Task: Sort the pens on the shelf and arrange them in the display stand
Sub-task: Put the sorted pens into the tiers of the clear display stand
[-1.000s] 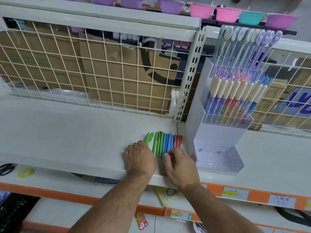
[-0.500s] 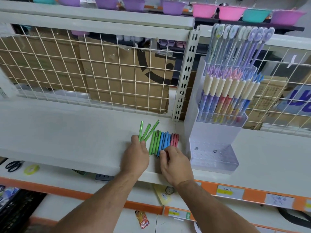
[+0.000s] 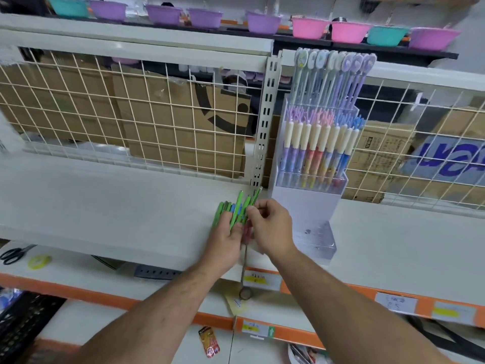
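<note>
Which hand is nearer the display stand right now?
Right. The right hand sits just left of the display stand; the left hand is farther left, holding green pens.

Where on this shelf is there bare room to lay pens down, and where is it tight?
Bare: the shelf left of the left hand, back to the wire grid, and right of the display stand. Crowded: the right hand and green pens beside the stand.

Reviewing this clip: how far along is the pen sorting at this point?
Done: the display stand has its upper rows full. In hand: the left hand and right hand grip the green pens. To do: blue pens and red pens lie beneath, and the stand's front tray holds none.
</note>
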The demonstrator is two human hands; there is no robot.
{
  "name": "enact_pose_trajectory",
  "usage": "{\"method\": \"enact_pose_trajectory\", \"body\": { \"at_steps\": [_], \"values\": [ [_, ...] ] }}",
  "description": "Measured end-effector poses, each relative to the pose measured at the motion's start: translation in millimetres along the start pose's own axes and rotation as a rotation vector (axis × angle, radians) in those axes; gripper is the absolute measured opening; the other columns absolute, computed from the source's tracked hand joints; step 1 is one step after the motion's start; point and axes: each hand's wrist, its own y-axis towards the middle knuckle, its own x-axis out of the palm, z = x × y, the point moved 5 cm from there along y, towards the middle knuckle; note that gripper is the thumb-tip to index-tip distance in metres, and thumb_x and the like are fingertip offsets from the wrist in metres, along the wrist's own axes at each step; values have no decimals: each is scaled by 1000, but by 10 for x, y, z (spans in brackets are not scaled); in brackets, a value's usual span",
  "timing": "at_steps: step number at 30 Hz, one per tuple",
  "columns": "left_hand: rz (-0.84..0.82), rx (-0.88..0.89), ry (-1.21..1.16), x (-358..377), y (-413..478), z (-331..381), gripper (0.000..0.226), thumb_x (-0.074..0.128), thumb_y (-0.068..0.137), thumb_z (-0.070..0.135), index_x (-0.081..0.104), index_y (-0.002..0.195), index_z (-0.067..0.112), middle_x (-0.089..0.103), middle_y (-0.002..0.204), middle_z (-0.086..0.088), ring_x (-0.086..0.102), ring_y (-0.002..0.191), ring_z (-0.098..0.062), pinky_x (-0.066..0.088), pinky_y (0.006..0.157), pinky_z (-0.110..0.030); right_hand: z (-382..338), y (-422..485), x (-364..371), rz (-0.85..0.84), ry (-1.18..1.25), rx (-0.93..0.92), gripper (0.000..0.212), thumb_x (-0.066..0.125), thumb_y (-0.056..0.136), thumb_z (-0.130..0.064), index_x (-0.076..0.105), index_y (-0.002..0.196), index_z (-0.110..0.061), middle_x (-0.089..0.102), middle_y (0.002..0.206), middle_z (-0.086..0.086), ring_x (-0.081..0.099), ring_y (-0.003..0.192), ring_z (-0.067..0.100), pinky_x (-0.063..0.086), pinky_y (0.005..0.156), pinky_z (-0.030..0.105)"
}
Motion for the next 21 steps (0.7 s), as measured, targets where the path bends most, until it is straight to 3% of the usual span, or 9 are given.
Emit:
{"method": "enact_pose_trajectory", "body": {
  "at_steps": [4,8,12,16,21],
  "values": [
    [-68,-24,-38,177,2,16,12,41,103,12,52,99,17,61,74,0,55,60,-12,46,56,-32,37,20,-222,-59,18,20,11,70,91,-14,64,83,-9,69,75,16,69,72,35,59,61,49],
    [-92,-11,-87,330,-9,73,14,41,103,9,51,96,15,62,71,0,58,61,-14,48,58,-31,2,18,-412,-79,34,16,12,70,90,-7,62,83,-2,68,77,21,70,72,35,56,53,39],
    [-41,-21,-151,338,20,34,13,42,105,14,52,96,15,66,79,-7,63,70,-22,55,66,-43,-32,33,-567,-86,38,13,14,70,91,-8,59,84,-2,69,75,17,72,69,29,56,51,35],
    [17,-57,-75,241,25,-98,21,40,106,19,45,86,24,64,78,-10,57,63,-21,48,58,-35,-70,94,-731,-87,21,-15,8,70,92,-8,64,91,-2,69,71,11,72,69,22,54,52,32],
    [48,-86,-69,225,53,-155,20,40,106,21,45,87,23,63,75,-11,53,56,-19,40,48,-30,-148,168,-845,-56,-102,-41,17,72,92,-15,63,80,-7,71,74,8,72,74,22,58,54,31]
  ]
}}
